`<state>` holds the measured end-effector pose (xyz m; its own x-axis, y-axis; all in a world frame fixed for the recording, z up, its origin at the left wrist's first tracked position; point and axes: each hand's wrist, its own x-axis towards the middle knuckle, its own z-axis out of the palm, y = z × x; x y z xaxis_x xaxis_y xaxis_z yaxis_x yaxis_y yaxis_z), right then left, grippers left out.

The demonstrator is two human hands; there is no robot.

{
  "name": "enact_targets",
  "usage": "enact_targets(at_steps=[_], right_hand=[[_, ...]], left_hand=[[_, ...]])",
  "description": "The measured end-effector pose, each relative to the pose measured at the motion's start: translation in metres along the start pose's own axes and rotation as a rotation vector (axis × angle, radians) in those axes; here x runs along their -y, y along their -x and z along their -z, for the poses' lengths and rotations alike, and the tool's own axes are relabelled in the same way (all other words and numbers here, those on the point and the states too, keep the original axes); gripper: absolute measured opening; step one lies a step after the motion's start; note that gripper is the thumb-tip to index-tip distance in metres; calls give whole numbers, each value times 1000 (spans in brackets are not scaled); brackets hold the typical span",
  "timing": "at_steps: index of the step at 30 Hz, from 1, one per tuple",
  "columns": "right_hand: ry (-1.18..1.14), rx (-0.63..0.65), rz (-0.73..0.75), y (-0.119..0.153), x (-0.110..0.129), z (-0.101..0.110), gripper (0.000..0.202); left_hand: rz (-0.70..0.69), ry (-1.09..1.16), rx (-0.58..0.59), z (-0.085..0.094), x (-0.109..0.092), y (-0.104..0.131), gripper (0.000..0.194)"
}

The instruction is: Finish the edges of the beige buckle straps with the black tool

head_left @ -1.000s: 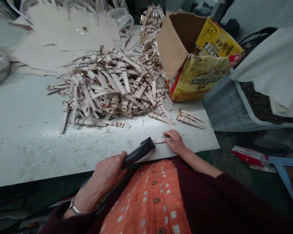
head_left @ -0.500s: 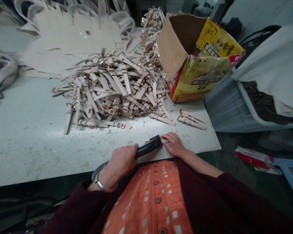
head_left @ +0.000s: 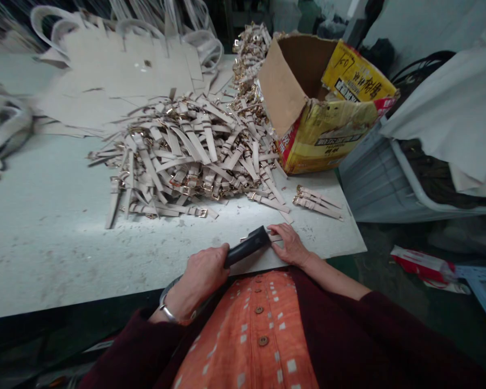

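My left hand [head_left: 206, 270], with a metal bangle at the wrist, is wrapped around a black tubular hand tool [head_left: 247, 248] that looks like a hose handle. The tool slants up to the right, low over the table's front edge. Its head lies across a small beige buckle strap [head_left: 274, 236], hiding the strap's middle. A bit of the buckle shows left of the head. The fingers of my right hand [head_left: 289, 244] pinch the strap's other end beside the tool head. Behind my hands spreads a large heap of beige buckle straps [head_left: 194, 146].
Several straps [head_left: 316, 202] lie side by side at the table's right. A yellow cardboard box [head_left: 328, 129] stands at the back right, beside a grey bin [head_left: 372, 178] draped with white cloth. Flat beige bag pieces [head_left: 133, 65] with handles lie at the back left of the table [head_left: 44, 243].
The whole view has shifted slightly as the head moved. Both hands, the tool and the strap stay in nearly the same place on the table.
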<state>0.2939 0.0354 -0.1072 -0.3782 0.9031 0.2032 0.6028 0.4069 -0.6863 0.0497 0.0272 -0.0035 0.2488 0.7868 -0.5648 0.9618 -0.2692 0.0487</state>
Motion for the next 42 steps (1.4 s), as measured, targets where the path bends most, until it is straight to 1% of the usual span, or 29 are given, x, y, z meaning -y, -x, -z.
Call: enact_targets(at_steps=[3,6,10,12,14,19,22,24,26,29,31,33,35,37,39,40,42], right_hand=[[20,10,-5,0,1,0,44],[53,27,-1,-1,2,-1,38],[99,53,13,-2,2,-3,27],[113,65,14,-2,1,-3,24],[122,77,13,-4,2,-3,22],[152,102,20,-7,6,-2,19],[140,107,53,-8,9,-1,15],[118,67,45,-8,8,3,14],[117,-46,-9,-8,0,14,16],[181,-271,-112,-11,-25,42,20],[248,-366,-156,-13,-46,63,21],[329,-413,-208,-14,-65,82,22],[412,-435,-264,-14,-77,93,23],[481,-464,-296,-16,-77,94,27],[515,-484,-269,-22,-67,85,31],[510,-464,-226,-27,-59,78,31],[461,-342,-106,-42,-41,58,28]], left_hand=[[64,43,5,0,12,3,32],[124,27,20,2,30,12,34],[133,-11,81,2,46,25,32],[127,1,104,-1,47,27,32],[119,28,99,-5,43,25,33],[87,103,47,-11,28,13,31],[124,133,21,-14,29,13,30],[151,155,4,-15,35,17,30],[168,176,-17,-17,42,22,29],[184,198,-28,-19,47,29,30],[189,208,-23,-21,47,32,30],[188,219,-16,-22,46,35,29],[185,231,-14,-24,45,37,28],[189,242,-21,-27,45,38,28],[188,252,-34,-30,46,40,28],[187,256,-38,-31,47,40,27],[184,261,-44,-32,47,41,27]])
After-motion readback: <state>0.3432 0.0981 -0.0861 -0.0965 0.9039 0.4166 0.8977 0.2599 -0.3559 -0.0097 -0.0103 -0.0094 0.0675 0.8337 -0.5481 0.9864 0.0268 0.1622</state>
